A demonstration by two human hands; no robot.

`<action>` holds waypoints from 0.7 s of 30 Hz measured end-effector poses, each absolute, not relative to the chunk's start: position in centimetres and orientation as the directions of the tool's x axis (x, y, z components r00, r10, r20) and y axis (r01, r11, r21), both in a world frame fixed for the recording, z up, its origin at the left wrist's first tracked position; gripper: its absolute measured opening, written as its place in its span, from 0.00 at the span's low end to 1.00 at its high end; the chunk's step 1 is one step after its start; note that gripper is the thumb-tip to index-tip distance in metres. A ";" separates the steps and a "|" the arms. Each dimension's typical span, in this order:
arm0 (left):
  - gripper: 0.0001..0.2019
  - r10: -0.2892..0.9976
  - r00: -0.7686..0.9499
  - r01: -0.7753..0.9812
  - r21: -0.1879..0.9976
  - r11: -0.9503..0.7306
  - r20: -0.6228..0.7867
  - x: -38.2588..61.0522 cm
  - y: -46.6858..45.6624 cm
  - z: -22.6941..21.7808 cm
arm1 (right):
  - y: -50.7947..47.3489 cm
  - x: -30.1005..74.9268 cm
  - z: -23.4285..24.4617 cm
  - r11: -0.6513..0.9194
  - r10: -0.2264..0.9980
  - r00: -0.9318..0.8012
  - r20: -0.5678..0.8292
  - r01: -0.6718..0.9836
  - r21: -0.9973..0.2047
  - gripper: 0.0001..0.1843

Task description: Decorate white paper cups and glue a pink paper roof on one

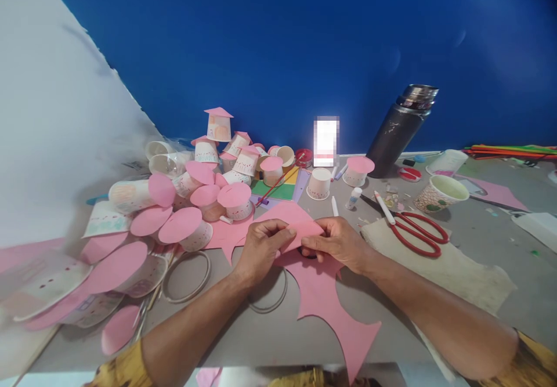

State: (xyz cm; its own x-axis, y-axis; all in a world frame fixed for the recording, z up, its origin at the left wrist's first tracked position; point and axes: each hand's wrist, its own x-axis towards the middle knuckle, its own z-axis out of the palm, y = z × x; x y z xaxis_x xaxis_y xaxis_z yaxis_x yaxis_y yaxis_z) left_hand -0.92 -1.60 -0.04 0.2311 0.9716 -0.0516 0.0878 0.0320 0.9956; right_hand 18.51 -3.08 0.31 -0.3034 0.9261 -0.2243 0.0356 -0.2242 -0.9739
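Both hands pinch a small piece of pink paper [303, 230] between them, over the middle of the table. My left hand [266, 246] is closed on its left side, thumb on top. On the other side my right hand [337, 242] grips the paper's right edge with thumb and fingers. Something dark shows just under the right fingers; I cannot make out what it is. Beneath the hands lies a pink paper offcut [319, 294] with curved cut-outs, its lower tip hanging past the table's front edge. Another pink scrap [228, 237] lies to the left.
Paper cups with pink paper tops [235, 198] are heaped on the left. Red-handled scissors [420, 233] and a white marker [384, 207] lie on a cloth [461, 277] at right. A glue stick [354, 198], a patterned cup [441, 194] and a dark flask [400, 134] stand farther back.
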 end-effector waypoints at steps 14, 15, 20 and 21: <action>0.15 0.962 0.255 0.023 0.995 0.098 -0.101 -0.8 -1.4 -0.4 | -3.2 18.5 0.3 -0.224 0.918 -0.314 -0.240 0.087 -0.971 0.26; 0.15 0.964 0.245 0.007 0.994 0.108 -0.107 -0.8 -1.4 -0.4 | -3.2 18.4 0.3 -0.227 0.917 -0.322 -0.236 0.067 -0.972 0.26; 0.15 0.969 0.199 -0.052 0.986 0.161 -0.148 -0.8 -1.5 -0.3 | -3.4 18.0 0.1 -0.245 0.918 -0.314 -0.241 0.030 -0.969 0.24; 0.15 0.968 0.195 -0.069 0.982 0.177 -0.160 -0.7 -1.6 -0.3 | -3.5 18.0 0.1 -0.240 0.925 -0.294 -0.241 0.039 -0.970 0.24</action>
